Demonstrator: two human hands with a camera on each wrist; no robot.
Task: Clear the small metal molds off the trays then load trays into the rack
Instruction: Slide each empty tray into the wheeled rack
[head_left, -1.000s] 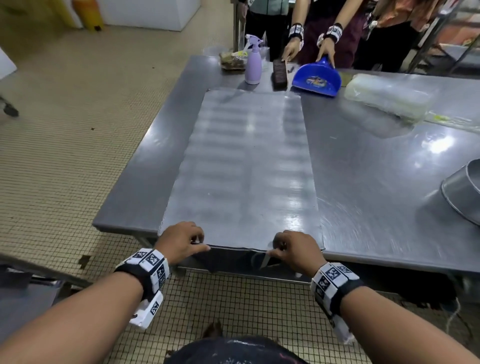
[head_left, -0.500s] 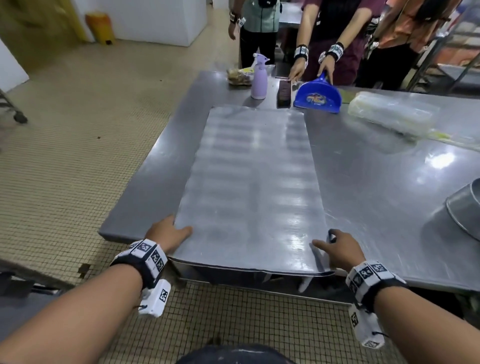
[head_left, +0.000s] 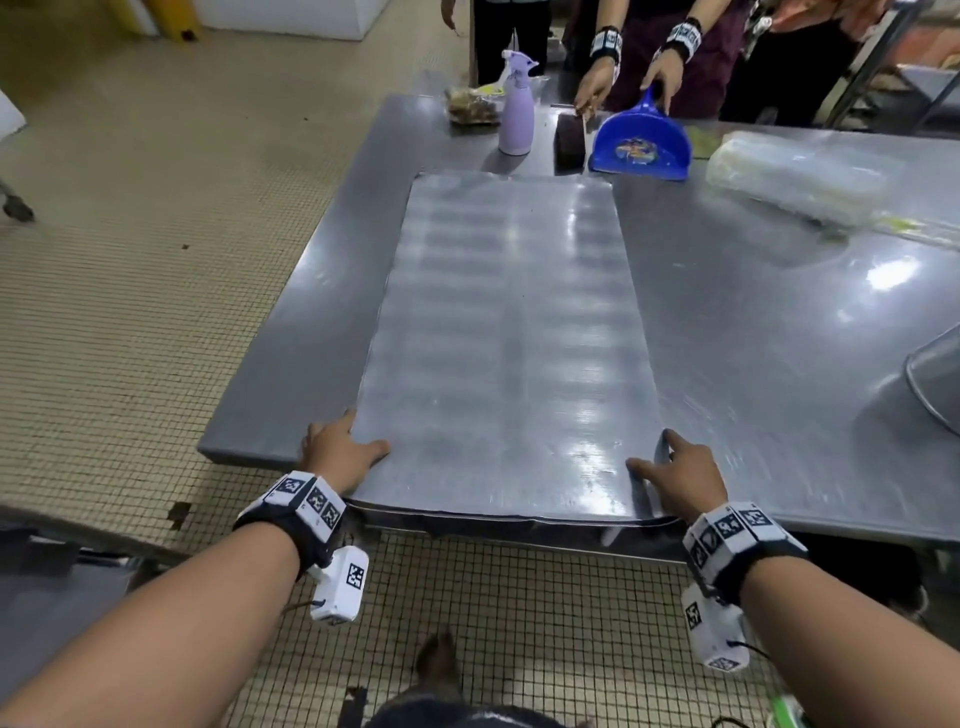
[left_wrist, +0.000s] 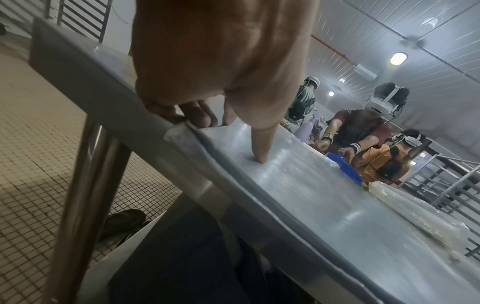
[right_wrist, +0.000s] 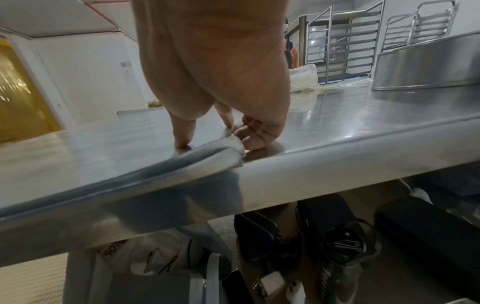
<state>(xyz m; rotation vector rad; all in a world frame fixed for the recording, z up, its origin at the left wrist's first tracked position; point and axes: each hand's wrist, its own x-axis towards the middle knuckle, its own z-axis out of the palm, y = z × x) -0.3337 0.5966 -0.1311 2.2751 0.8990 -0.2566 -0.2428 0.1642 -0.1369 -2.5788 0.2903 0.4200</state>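
Note:
A large flat metal tray (head_left: 509, 338) lies lengthwise on the steel table (head_left: 779, 338), its near edge just over the table's front edge. Its top is bare; no small molds are in view. My left hand (head_left: 337, 452) holds the near left corner. In the left wrist view the thumb (left_wrist: 262, 158) presses on the tray (left_wrist: 285, 174) and the fingers (left_wrist: 200, 117) curl at its side edge. My right hand (head_left: 675, 478) holds the near right corner the same way, with thumb (right_wrist: 183, 139) on the tray (right_wrist: 91, 156) and fingers (right_wrist: 254, 135) curled at the corner.
At the table's far end stand a purple spray bottle (head_left: 516, 119), a dark brush (head_left: 570, 140) and a blue dustpan (head_left: 644, 148), with another person's hands (head_left: 597, 83) on them. A roll of clear plastic (head_left: 795, 179) lies far right. A metal bowl (head_left: 940, 384) sits at the right edge. Racks (right_wrist: 340, 41) stand behind.
My hands have moved apart, from close together on the tray's near edge out to its two near corners. The thumbs now lie on top of the tray.

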